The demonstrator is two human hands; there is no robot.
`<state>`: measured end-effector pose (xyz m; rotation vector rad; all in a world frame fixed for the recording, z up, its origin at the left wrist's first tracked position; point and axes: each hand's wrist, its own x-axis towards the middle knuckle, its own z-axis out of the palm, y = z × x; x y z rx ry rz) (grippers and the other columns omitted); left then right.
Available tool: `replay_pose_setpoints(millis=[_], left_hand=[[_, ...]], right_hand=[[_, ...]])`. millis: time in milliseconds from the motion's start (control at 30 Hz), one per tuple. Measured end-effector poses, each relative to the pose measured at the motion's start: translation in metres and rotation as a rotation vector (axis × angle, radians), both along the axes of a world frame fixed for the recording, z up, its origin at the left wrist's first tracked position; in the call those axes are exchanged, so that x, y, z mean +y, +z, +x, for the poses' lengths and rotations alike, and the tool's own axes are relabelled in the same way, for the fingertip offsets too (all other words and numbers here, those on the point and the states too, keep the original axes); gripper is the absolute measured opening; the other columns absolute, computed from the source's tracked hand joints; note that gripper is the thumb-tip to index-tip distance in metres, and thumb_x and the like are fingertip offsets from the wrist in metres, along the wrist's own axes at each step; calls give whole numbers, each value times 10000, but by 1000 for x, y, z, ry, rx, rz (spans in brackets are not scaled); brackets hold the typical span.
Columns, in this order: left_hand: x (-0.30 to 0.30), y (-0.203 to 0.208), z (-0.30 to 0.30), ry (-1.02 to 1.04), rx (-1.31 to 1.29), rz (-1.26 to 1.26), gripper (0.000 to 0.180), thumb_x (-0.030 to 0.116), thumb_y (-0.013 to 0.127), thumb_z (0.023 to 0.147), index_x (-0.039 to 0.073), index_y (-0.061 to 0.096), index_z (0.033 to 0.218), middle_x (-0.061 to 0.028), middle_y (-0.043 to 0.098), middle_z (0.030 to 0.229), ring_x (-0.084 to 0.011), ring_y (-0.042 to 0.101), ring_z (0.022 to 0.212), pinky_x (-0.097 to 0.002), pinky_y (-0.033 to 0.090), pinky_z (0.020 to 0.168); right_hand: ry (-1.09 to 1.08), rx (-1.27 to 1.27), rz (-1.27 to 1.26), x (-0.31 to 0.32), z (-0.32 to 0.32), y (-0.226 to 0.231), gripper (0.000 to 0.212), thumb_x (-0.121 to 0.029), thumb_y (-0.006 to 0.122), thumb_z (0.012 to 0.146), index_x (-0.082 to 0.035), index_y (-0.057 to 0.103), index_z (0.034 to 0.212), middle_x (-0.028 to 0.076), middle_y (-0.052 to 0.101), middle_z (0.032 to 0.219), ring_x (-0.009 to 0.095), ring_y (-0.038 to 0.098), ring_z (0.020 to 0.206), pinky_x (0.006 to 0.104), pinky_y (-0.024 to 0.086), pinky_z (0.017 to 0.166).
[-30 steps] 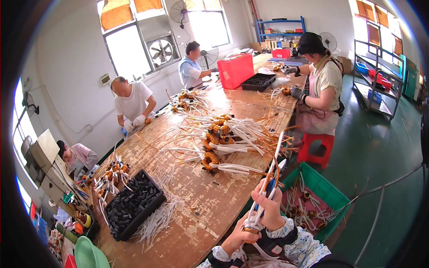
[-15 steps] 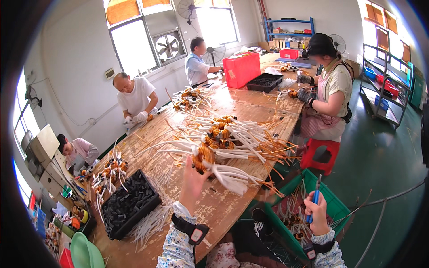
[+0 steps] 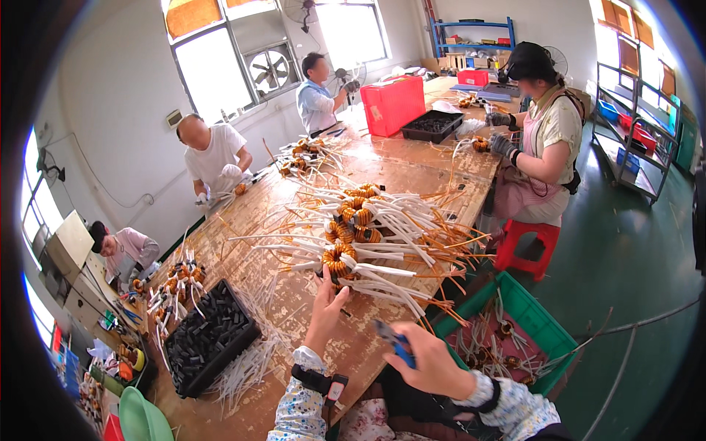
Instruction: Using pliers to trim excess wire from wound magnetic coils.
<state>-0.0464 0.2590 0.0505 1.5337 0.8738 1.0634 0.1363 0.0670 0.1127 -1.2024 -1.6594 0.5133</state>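
Left hand (image 3: 329,309): on workbench (image 3: 294,220), fingertips touching nearest wound coil (image 3: 338,259) w/ long leads. More coils (image 3: 357,217) just beyond. Right hand (image 3: 430,360): near bench edge, holds cutters (image 3: 393,342). Tray of small parts (image 3: 209,338) left of left hand, loose sleeving (image 3: 254,364) between. Crate (image 3: 515,334) on floor, right of right hand. Box (image 3: 391,104) far beyond, at bench end.

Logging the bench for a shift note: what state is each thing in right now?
left hand: open, fingers on coil
coil: lying on table, white leads splayed
right hand: closed around blue-handled tool
blue-handled tool: held
black tray: full
green crate: open, holding coils
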Motion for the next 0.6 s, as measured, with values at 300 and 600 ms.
replay_pose_setpoints(millis=[300, 600], left_hand=[[-110, 0, -29, -46, 260, 29, 682, 83, 538, 900, -4, 146, 1451, -185, 4, 1531, -248, 64, 1416, -349, 126, 1129], [-166, -17, -58, 40, 317, 90, 502, 35, 540, 874, -7, 388, 1351, -164, 443, 1360, -252, 460, 1229, -353, 380, 1008]], right_hand=[[-263, -420, 147, 161, -37, -48, 482, -309, 650, 802, 81, 475, 1023, 292, 496, 1183, 395, 521, 1040, 436, 411, 893], [-301, -582, 224, 149, -56, -72, 738, -463, 761, 635, 72, 455, 1041, 246, 439, 1229, 363, 467, 1072, 450, 356, 867]])
